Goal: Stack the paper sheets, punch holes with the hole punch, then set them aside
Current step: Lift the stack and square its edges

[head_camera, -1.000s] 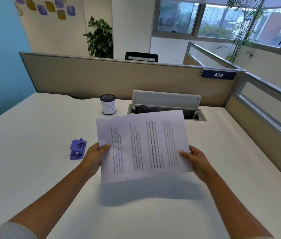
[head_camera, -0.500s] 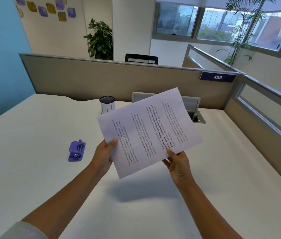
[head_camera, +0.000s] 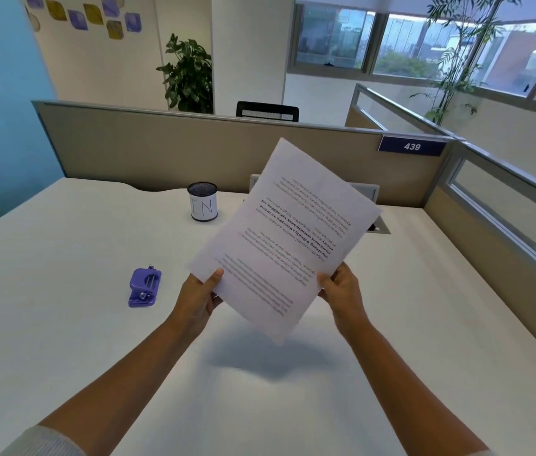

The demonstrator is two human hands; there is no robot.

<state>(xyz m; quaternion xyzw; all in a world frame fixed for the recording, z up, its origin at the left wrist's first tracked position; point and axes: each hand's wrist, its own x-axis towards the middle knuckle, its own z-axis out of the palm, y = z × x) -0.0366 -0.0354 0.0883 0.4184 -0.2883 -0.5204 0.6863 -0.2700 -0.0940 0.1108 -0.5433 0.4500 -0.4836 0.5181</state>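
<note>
I hold a stack of printed paper sheets [head_camera: 288,238] above the white desk [head_camera: 62,324], tilted with its long side running up toward the far right. My left hand [head_camera: 199,297] grips the stack's lower left edge, thumb on top. My right hand [head_camera: 342,291] grips the lower right edge. A small purple hole punch [head_camera: 144,287] lies on the desk to the left of my left hand, apart from it.
A mesh pen cup [head_camera: 203,205] with a white label stands at the back of the desk. Behind the paper is a cable tray flap [head_camera: 367,192]. Beige partition walls [head_camera: 161,153] close off the back and right sides.
Both hands have turned the paper stack further, from lying sideways to standing nearly lengthwise and tilted right. My right hand shifted along the edge. The hole punch stayed put.
</note>
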